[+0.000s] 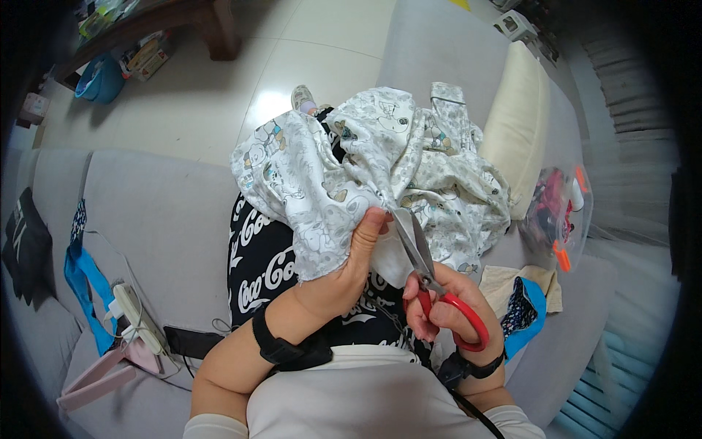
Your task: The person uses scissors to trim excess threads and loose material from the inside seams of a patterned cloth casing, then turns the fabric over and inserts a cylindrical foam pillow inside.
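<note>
A white fabric printed with cartoon figures [318,203] lies bunched over the lap, on black trousers with white lettering [269,274]. My left hand [362,241] pinches a fold of it between thumb and fingers. Through the red handles of a pair of scissors [419,249] go the fingers of my right hand [449,302]. The blades are slightly apart and their tips touch the fabric right beside my left thumb. Whether cloth lies between the blades cannot be made out. More of the same fabric spreads to the right.
The grey sofa [159,219] bears a power strip [137,318] with cables, a pink folded object [104,373] and blue straps [88,269] at left. To the right are a cream cushion [518,126], a clear plastic box [554,214] and a blue-edged cloth [524,313]. A blue bin [101,79] stands on the floor.
</note>
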Demonstrator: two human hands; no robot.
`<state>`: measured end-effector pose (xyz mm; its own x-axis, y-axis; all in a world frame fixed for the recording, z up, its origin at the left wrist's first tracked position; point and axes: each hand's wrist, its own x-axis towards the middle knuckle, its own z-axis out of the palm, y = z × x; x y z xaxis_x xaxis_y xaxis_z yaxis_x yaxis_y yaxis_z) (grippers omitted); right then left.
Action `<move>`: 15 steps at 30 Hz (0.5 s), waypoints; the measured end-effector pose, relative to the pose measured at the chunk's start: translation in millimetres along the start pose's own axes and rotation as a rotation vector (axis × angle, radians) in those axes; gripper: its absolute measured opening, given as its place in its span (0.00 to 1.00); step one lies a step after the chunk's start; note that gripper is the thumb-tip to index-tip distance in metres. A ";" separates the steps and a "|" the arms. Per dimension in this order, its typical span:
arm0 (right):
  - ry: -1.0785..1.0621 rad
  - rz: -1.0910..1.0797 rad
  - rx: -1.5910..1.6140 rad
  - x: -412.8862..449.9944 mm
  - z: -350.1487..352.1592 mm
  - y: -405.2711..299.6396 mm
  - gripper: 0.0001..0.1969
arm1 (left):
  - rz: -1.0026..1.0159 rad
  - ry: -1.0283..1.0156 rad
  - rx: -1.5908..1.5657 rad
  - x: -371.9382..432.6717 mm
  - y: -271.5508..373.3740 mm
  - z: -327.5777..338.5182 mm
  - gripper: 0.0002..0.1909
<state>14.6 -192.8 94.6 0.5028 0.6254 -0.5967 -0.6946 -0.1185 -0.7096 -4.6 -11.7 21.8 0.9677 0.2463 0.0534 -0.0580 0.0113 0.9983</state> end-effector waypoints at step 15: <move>0.012 -0.008 -0.016 3.2 -0.1 0.7 0.16 | 0.070 0.014 0.096 -1.0 -5.0 0.5 0.07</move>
<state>15.8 -191.0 92.2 0.5146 0.6168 -0.5956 -0.6821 -0.1264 -0.7202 -5.1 -12.6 16.8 0.9586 0.2569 0.1230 -0.1005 -0.0991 0.9900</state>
